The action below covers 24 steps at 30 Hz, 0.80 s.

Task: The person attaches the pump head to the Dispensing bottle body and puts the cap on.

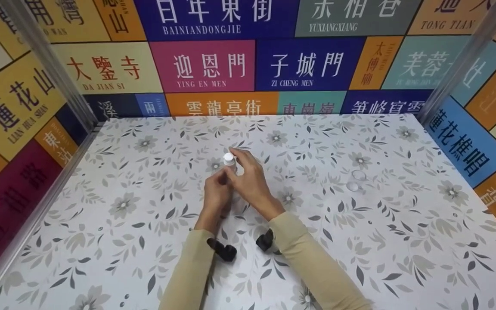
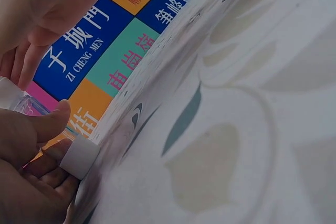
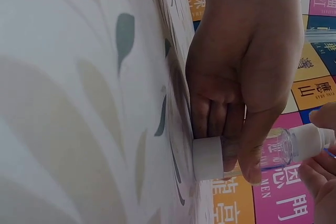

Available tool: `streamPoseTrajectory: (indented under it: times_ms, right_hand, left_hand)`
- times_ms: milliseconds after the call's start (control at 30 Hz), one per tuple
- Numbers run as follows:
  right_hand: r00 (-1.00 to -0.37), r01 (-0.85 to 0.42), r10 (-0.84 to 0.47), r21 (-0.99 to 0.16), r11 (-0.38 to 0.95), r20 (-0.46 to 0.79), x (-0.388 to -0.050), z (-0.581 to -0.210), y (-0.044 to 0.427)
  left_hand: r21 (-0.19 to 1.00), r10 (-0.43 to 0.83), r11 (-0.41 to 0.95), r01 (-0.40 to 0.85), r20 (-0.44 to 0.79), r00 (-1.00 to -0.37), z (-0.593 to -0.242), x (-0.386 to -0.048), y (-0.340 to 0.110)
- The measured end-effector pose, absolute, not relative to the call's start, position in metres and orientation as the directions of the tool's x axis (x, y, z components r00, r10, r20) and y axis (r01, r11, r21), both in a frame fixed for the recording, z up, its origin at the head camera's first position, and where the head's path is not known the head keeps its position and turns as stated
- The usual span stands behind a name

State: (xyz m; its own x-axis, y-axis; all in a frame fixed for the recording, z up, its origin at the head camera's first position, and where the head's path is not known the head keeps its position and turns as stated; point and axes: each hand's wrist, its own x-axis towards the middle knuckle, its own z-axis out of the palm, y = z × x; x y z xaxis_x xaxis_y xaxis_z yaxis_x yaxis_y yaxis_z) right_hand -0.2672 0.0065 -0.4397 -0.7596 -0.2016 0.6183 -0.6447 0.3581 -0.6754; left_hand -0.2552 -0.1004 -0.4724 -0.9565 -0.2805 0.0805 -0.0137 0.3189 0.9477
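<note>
I judge the step to be working the cap (image 1: 229,159): best keep the bottle (image 3: 275,148) steady and move only the right hand (image 1: 251,177). The bottle is roughly upright at the table's (image 1: 338,133) middle, my left hand (image 1: 218,193) clamped round its body, my right pinching the cap.

Clear btl (image 3: 275,148) w/ wht cap (image 3: 307,142), wht tbl (image 1: 123,254) w/ gry floral print, tan sleeves (image 1: 314,258).
</note>
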Motion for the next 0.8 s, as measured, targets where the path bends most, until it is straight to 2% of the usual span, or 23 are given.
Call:
streamPoseTrajectory:
  times_ms: [233, 467, 800]
  right_hand:
    - [-0.731, -0.677, -0.215, -0.646, 0.354, 0.648, -0.2677, -0.4389, 0.0077]
    - [-0.750, -0.659, -0.207, -0.679, 0.324, 0.628, -0.2689, -0.4386, 0.0100]
    - [-0.752, -0.652, -0.185, -0.670, 0.356, 0.633, -0.2684, -0.4390, 0.0115]
  left_hand:
    - [0.942, -0.264, 0.335, 0.006, 0.100, -0.959, -0.4731, -0.2576, -0.1005]
    - [0.946, -0.255, 0.324, -0.012, 0.075, -0.964, -0.4706, -0.2555, -0.1004]
    - [0.950, -0.270, 0.313, -0.001, 0.088, -0.959, -0.4712, -0.2554, -0.0995]
